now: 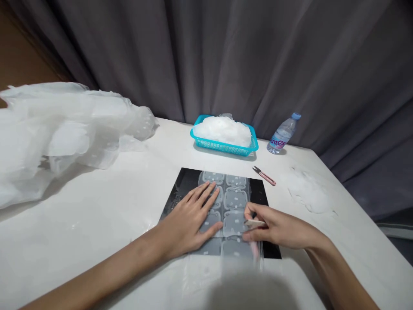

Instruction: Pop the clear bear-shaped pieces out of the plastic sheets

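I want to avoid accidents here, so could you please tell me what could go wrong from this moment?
The translucent sheet could shift or wrinkle on the black board, since the left hand lies flat on its left side only. The pale tool in the right hand might slip and mark the sheet if it is sharp, which I cannot tell. The pink-handled snips lie nearby with bare blades, so a reaching hand might get pricked.

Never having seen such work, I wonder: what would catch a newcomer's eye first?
Probably the turquoise basket heaped with white material at the back of the table, and the crumpled pile of translucent sheeting at the left. Nearer, the left hand lies flat on a clear patterned sheet over a black mat; the right hand grips a small pale object.
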### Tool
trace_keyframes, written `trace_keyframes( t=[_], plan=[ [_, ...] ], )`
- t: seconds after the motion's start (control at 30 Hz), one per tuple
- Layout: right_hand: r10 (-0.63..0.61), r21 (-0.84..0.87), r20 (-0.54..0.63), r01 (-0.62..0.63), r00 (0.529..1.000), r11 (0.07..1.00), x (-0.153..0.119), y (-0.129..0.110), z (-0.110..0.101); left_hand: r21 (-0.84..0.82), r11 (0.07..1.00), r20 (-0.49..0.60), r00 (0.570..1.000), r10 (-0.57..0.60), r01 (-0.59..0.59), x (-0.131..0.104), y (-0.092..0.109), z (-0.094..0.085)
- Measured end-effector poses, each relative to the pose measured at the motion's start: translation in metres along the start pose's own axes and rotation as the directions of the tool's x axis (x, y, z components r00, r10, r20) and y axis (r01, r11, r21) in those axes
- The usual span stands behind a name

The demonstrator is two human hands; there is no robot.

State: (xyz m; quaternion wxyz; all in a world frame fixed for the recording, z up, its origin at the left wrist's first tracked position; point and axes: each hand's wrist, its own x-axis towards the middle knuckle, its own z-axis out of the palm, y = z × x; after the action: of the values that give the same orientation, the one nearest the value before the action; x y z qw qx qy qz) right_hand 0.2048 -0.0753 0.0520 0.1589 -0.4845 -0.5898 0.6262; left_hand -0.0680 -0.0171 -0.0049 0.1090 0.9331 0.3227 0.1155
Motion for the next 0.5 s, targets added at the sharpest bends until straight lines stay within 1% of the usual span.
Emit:
trace_keyframes(
  t=[0.07, 0.1, 0.23, 0.3, 0.37, 0.43, 0.47, 0.5],
  plan=[
    [0.011, 0.052, 0.139, -0.018, 0.99, 0.998, -0.002, -0.004, 0.001, -0.001, 1.0, 0.007, 1.0, 0.014, -0.014, -0.005, 0.002, -0.001],
    [0.011, 0.041, 0.192, -0.019, 0.981, 0.999, -0.002, -0.005, 0.002, -0.004, 1.0, 0.015, 1.0, 0.021, -0.021, -0.007, 0.004, -0.002],
    [0.017, -0.167, 0.312, 0.038, 0.95, 0.985, -0.001, -0.012, 0.001, -0.027, 0.999, 0.059, 0.998, 0.038, -0.036, -0.019, 0.009, -0.008],
    [0.067, -0.222, 0.401, 0.026, 0.914, 0.975, 0.001, -0.016, -0.001, -0.034, 0.998, 0.085, 0.995, 0.048, -0.046, -0.024, 0.01, -0.011],
    [0.12, -0.224, 0.481, -0.011, 0.868, 0.975, 0.0, -0.021, -0.004, -0.04, 0.998, 0.11, 0.992, 0.059, -0.055, -0.026, 0.009, -0.014],
    [0.157, -0.215, 0.513, -0.051, 0.844, 0.975, -0.004, -0.024, -0.007, -0.055, 0.996, 0.107, 0.992, 0.069, -0.063, -0.025, 0.007, -0.014],
    [0.168, -0.21, 0.506, -0.068, 0.846, 0.975, -0.006, -0.024, -0.01, -0.065, 0.996, 0.101, 0.992, 0.071, -0.065, -0.023, 0.006, -0.015],
    [0.17, -0.205, 0.478, -0.079, 0.861, 0.976, -0.008, -0.023, -0.013, -0.071, 0.995, 0.095, 0.993, 0.072, -0.065, -0.021, 0.005, -0.015]
  ],
)
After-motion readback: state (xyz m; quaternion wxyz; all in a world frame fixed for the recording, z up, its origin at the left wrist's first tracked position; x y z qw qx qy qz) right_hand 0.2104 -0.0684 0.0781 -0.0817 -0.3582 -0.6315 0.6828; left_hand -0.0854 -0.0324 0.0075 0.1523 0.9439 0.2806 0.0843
